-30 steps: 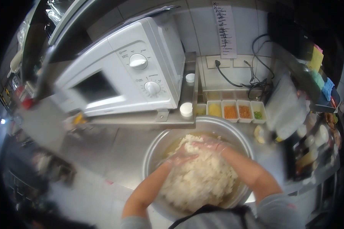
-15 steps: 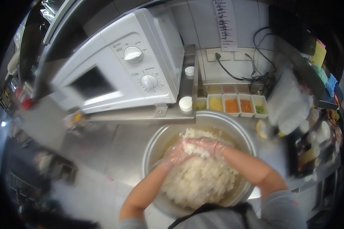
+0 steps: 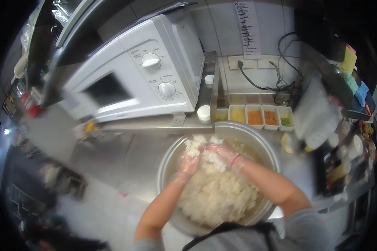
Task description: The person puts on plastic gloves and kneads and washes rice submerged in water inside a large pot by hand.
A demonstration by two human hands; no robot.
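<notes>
A wide metal pot [image 3: 166, 167] holds a large mound of cooked white rice [image 3: 218, 194]. Over its far part, both of my hands wear thin clear plastic gloves. My left hand [image 3: 190, 162] is curled around a clump of rice that shows above its fingers. Close beside it, my right hand [image 3: 224, 154] has its fingers bent over more rice, some of which lies below the palm. The fingertips of the two hands nearly meet, and rice partly hides them.
A white microwave [image 3: 134, 77] stands on a metal shelf [image 3: 155, 125] at the back left. Small white tubs of toppings [image 3: 254, 118] line the pot's far side. A plastic bag [image 3: 316, 115] and cables [image 3: 285, 85] are to the right.
My left hand has moved a little away from me, lifting a clump of rice. My right hand has tilted, and the hands are slightly more apart, with the rice between them broken up.
</notes>
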